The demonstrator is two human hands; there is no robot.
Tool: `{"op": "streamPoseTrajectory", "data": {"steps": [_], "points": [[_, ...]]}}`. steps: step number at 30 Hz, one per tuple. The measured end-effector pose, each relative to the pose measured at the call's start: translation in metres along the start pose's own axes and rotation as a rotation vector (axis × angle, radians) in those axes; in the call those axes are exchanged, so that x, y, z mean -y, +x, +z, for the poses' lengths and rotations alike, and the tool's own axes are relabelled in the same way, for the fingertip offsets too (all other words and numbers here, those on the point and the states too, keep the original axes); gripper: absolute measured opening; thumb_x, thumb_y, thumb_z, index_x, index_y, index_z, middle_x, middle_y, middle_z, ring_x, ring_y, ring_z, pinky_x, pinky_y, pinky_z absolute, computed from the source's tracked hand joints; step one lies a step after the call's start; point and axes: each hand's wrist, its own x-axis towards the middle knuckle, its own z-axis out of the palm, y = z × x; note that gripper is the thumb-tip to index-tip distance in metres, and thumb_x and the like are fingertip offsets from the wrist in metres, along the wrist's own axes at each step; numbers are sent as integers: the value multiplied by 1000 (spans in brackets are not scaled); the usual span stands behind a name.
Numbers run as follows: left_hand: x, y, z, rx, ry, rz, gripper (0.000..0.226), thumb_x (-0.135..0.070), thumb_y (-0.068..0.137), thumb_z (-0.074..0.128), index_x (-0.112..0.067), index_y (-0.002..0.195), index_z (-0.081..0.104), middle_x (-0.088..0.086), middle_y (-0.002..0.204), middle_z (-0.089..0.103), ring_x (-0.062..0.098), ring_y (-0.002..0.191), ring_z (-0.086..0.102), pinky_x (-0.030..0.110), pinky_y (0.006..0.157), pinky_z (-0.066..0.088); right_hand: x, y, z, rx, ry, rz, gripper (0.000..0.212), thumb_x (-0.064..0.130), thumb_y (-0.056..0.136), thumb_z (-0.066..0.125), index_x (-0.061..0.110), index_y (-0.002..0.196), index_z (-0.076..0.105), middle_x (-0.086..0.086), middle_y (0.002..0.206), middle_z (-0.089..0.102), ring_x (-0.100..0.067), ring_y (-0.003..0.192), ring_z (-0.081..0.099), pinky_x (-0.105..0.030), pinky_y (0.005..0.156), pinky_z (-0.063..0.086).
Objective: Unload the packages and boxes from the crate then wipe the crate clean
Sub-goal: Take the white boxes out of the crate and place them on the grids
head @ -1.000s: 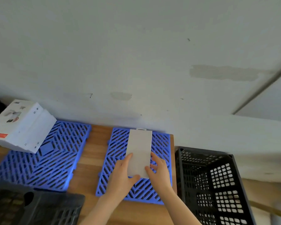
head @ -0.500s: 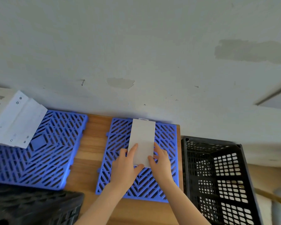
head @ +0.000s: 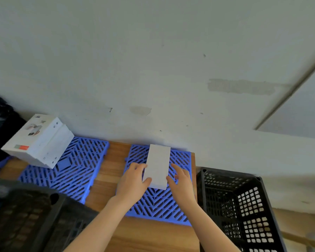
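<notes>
So, black crate point(head: 251, 202) sits just R of the hands, blue mat point(head: 156, 206) lies under them, white box point(head: 157, 166) lies on it btwn them, left hand point(head: 133, 182) gripping its edge, right hand point(head: 182, 186) flat, fingers straight, touching its side.

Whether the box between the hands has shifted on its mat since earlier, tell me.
No. The box still reaches the blue mat's far edge, by the wall.
</notes>
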Motion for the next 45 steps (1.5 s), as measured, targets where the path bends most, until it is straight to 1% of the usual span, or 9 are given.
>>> {"op": "streamPoseTrajectory", "data": {"steps": [2, 5, 10, 15, 18, 25, 34, 40, 45], "points": [[-4, -19, -19, -73, -13, 43, 40, -38, 96, 57, -25, 133, 51, -7, 134, 46, 9, 106, 56, 26, 81, 49, 12, -14, -8, 6, -4, -73, 41, 28, 98, 51, 28, 139, 43, 4, 139, 37, 5, 94, 51, -6, 70, 41], [-4, -57, -50, -212, -20, 80, 30, -36, 96, 57, -28, 126, 56, -13, 127, 51, 4, 96, 57, 28, 81, 51, 35, -35, -11, 13, -6, -202, 32, 26, 99, 50, 27, 131, 52, 4, 136, 43, -7, 114, 50, -16, 85, 39], [14, -129, -104, -462, -45, 105, 21, -27, 96, 59, -28, 117, 62, -18, 108, 57, -4, 93, 56, 14, 79, 48, 90, -75, 6, 61, 45, -443, 24, 18, 96, 55, 21, 120, 61, 3, 119, 56, -7, 102, 56, -24, 88, 47], [52, -195, -145, -651, -25, 31, 21, -17, 91, 65, -21, 112, 65, -15, 100, 56, -1, 90, 54, 19, 79, 47, 140, -120, 33, 167, 122, -615, 18, 17, 96, 55, 26, 109, 64, 11, 112, 59, 11, 93, 54, -4, 76, 40], [87, -223, -159, -681, -30, -70, 24, -18, 91, 65, -23, 114, 64, -12, 106, 60, 1, 92, 57, 21, 80, 48, 167, -142, 56, 248, 148, -638, 20, 18, 95, 56, 24, 112, 65, 7, 115, 61, 1, 99, 58, -19, 88, 47], [179, -272, -187, -570, -53, -315, 37, -25, 90, 67, -27, 126, 58, -8, 121, 61, 5, 102, 55, 21, 87, 44, 222, -174, 136, 402, 67, -738, 24, 21, 95, 54, 32, 115, 61, 19, 110, 56, 4, 100, 53, -21, 84, 50], [295, -308, -256, -387, 22, -571, 64, -35, 89, 68, -28, 143, 35, 0, 141, 44, 16, 122, 51, 32, 98, 46, 287, -200, 292, 603, -192, -753, 39, 32, 95, 56, 33, 133, 48, 8, 120, 54, -3, 95, 53, -14, 80, 39], [363, -303, -278, -218, 67, -599, 81, -34, 85, 73, -27, 149, 25, 4, 144, 40, 21, 128, 47, 38, 104, 45, 304, -204, 390, 676, -262, -613, 47, 38, 93, 56, 37, 137, 40, 2, 132, 46, -6, 96, 51, -21, 86, 45], [404, -294, -288, -140, 119, -528, 90, -34, 83, 75, -29, 152, 17, 3, 150, 35, 23, 132, 45, 37, 102, 45, 302, -196, 451, 703, -337, -478, 59, 47, 92, 55, 37, 144, 30, -5, 140, 43, -18, 117, 51, -22, 82, 41]]}}
